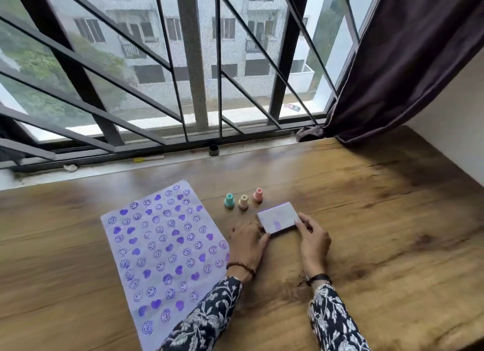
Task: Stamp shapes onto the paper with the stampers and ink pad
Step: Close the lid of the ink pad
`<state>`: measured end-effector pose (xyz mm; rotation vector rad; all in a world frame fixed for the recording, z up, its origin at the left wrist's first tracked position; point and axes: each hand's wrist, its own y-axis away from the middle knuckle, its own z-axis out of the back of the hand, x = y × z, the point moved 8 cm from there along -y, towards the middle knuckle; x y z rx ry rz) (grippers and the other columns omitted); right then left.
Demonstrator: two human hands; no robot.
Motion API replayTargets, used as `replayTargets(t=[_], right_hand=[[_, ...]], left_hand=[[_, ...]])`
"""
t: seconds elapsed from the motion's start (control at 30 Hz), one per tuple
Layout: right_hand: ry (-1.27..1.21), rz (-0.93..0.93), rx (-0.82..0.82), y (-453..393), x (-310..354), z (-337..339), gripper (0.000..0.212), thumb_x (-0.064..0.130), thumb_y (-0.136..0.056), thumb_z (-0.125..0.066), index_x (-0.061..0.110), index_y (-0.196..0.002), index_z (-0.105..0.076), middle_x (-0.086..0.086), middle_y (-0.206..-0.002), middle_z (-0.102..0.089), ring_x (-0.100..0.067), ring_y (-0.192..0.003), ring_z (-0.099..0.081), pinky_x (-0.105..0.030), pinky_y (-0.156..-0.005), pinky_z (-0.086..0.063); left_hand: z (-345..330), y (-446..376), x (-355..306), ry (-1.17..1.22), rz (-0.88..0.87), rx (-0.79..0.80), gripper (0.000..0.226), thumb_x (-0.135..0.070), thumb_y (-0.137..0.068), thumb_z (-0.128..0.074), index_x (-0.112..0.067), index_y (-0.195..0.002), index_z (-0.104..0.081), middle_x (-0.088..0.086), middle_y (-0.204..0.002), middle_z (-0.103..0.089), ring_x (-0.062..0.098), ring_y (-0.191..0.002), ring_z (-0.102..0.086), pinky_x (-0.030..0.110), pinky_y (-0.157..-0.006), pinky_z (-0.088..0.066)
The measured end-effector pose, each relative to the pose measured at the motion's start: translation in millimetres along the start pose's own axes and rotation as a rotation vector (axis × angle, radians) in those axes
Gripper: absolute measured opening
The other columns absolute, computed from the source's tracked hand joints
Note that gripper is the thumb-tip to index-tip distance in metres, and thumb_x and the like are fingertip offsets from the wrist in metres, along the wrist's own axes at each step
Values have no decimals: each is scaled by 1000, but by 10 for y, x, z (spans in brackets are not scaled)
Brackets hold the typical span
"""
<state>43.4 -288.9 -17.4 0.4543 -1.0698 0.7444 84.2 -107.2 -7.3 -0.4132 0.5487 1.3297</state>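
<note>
Wooden tabletop (366,219) | ink pad (278,217) lidded, pinched at both ends: left hand (247,242), right hand (313,239), each grip holding it, likely closing | three stampers (243,201) parked just behind | paper (159,246) left, print-filled: task judged near done

Wooden table (366,219) beneath barred window (193,62), dark, perhaps purple, curtain (408,62).

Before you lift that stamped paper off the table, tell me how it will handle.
The paper looks thin and lies flat on the table, so it will probably flop and bend if lifted by one edge. It seems light and may slide easily on the smooth wood. The purple prints could smear if they are still wet; I cannot tell.
</note>
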Motion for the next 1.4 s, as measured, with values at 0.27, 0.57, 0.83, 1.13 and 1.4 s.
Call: replayTargets(t=[0.27,0.57,0.83,1.13,1.4], right_hand=[[25,37,2,-80,4,-1,17,9,-84,-62,8,-100,-68,-18,-97,-71,-26,-84,-61,-29,-76,-43],[232,385,202,1001,450,-256,39,2,-75,-71,11,-113,-63,-11,-112,-62,-29,-103,-56,-31,-94,-38],[542,466,481,1549,363,-585,43,42,-72,-72,33,-113,-64,-4,-139,-48,-29,-116,-46,-42,-100,-38],[619,516,341,1648,350,-445,42,39,-54,-86,24,-90,-71,-8,-115,-67,-33,-95,-62,-44,-77,-52],[554,602,279,1771,457,-352,38,37,-70,-76,20,-103,-67,-8,-118,-66,-33,-100,-62,-45,-84,-50]], left_hand=[[-24,-110,-109,-20,-20,-32,18,-30,-83,-52,-14,-84,-61,13,-95,-67,30,-95,-56,33,-71,-20],[406,907,435,88,-77,-154,34,-14,-83,-59,-14,-117,-57,8,-137,-49,26,-132,-38,36,-109,-28],[908,1809,1614,-54,467,-279,68,-50,-76,-63,-30,-135,-35,-3,-153,-22,19,-143,-10,47,-114,-6],[847,1601,1724,-14,362,-73,67,-52,-81,-55,-37,-138,-23,-15,-155,-7,9,-143,-2,58,-110,13],[881,1646,1702,-22,314,-91,69,-51,-82,-53,-35,-140,-18,-11,-156,-4,9,-143,2,55,-110,17]])
